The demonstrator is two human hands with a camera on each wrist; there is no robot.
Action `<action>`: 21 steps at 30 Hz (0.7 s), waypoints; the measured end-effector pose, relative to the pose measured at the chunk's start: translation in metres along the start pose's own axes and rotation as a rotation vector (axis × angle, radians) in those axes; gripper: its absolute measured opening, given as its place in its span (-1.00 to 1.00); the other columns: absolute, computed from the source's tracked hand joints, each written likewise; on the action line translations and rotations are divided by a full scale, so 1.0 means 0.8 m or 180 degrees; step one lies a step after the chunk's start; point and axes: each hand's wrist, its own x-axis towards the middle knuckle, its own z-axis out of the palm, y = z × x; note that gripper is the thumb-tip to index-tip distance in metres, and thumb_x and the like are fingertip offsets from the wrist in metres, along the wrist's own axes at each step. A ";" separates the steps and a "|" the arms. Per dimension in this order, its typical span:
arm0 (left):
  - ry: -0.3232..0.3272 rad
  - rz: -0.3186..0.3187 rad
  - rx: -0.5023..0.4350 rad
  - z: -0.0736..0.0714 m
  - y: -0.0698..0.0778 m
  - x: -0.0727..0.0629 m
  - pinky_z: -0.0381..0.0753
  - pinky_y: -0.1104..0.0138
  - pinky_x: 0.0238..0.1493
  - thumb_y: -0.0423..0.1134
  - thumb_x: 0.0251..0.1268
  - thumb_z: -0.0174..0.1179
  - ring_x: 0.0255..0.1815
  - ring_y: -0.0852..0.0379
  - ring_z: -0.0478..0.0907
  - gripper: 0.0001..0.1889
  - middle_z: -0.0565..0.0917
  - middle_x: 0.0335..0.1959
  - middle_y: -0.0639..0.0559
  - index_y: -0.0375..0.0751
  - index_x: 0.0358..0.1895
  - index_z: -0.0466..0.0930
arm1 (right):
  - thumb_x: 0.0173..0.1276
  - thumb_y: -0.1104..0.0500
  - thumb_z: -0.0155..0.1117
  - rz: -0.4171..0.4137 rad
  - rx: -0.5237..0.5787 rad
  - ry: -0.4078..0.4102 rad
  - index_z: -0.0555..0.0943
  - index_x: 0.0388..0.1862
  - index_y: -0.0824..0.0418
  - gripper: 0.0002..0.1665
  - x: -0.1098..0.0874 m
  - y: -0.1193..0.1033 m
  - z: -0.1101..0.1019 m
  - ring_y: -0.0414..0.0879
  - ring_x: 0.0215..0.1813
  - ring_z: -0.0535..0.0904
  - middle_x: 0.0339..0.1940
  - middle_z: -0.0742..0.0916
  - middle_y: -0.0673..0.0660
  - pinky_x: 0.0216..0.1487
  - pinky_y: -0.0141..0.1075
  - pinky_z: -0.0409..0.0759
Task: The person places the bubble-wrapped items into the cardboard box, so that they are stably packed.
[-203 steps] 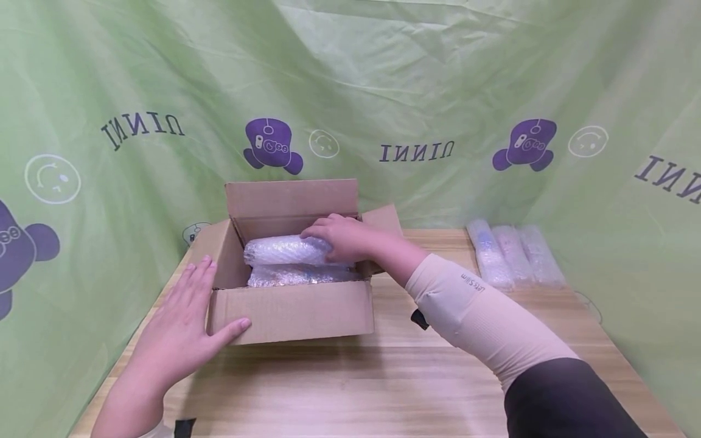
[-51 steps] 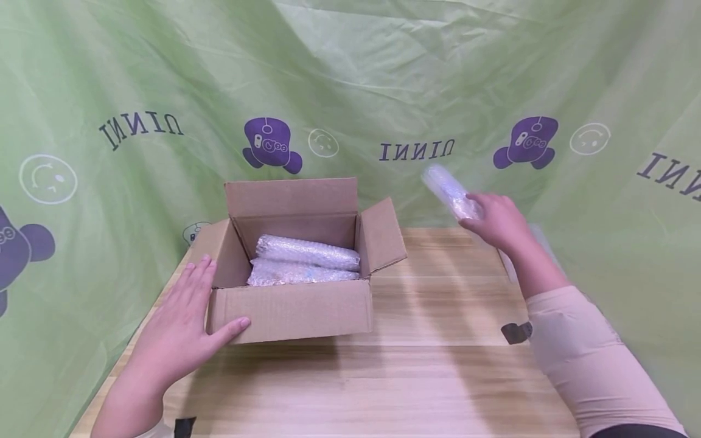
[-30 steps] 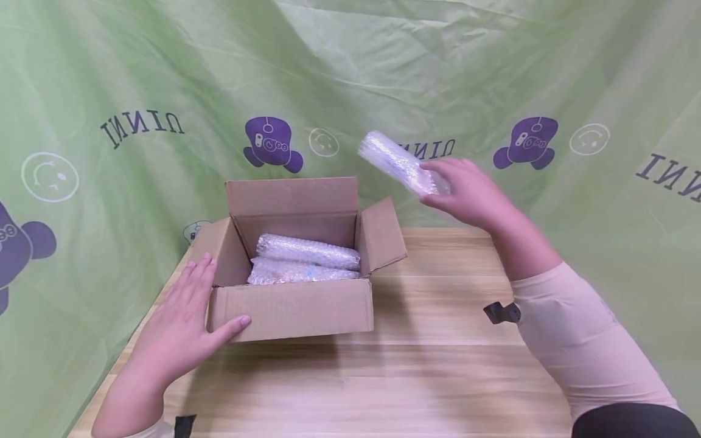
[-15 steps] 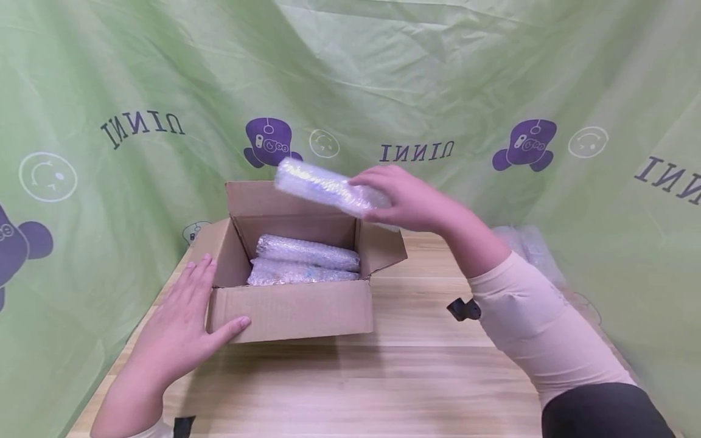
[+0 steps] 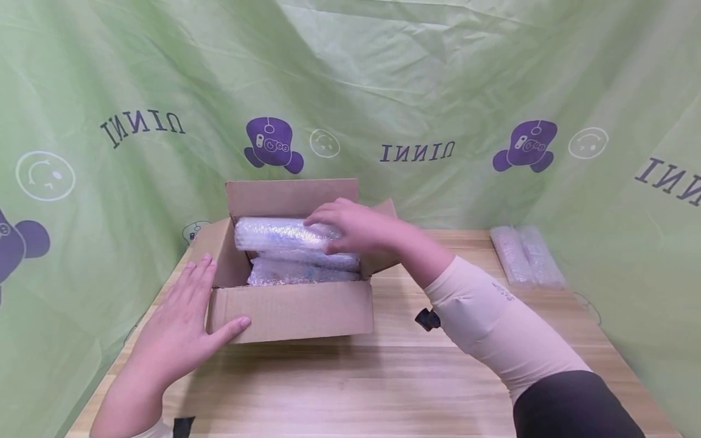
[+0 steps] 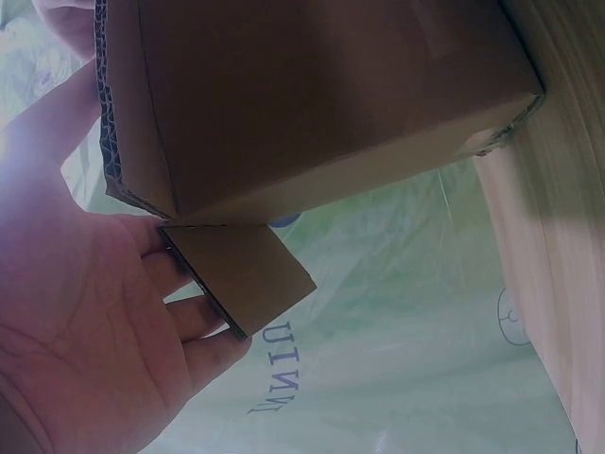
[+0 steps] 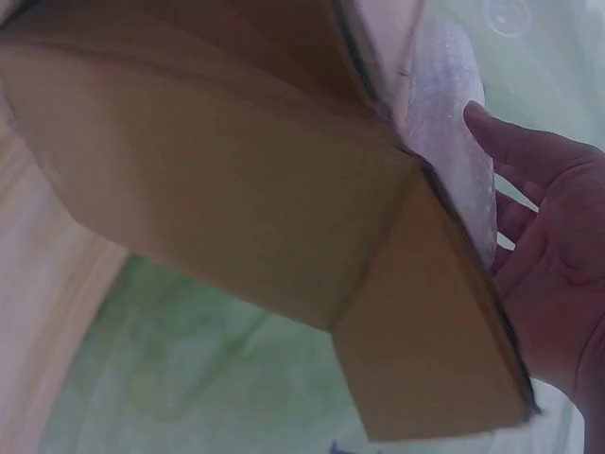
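Observation:
An open cardboard box [image 5: 298,313] stands on the table, its flaps spread. My right hand [image 5: 364,230] grips the right end of a bubble-wrapped roll [image 5: 268,233] at the level of the box opening. In the right wrist view that wrapped roll [image 7: 446,123] shows beyond the box edge, with thumb and fingers on either side. Beneath it, two more bubble-wrapped packages [image 5: 296,272] lie side by side inside the box. My left hand [image 5: 177,325] rests against the box's left flap [image 5: 210,246] with straight fingers, its thumb on the front flap.
Two more bubble-wrapped rolls [image 5: 512,255] lie at the back right of the wooden table [image 5: 416,383]. A green printed curtain [image 5: 432,79] hangs behind and along both sides. The right flap [image 5: 383,258] of the box sits under my right wrist.
My right hand has picked one wrapped roll from the three at the back right and carried it left, then down to the box opening. The left hand has stayed in place.

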 end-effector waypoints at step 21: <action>-0.0005 0.0063 0.0013 0.001 0.000 0.000 -0.42 0.25 0.61 0.33 0.20 0.20 0.62 -0.21 -0.22 0.14 -0.12 0.62 -0.17 -0.23 0.59 -0.23 | 0.33 -0.01 0.36 0.0089 0.0052 -0.0571 0.45 0.40 -0.01 -0.34 0.023 0.012 0.059 -0.05 0.48 0.29 0.41 0.47 0.03 0.48 -0.18 0.30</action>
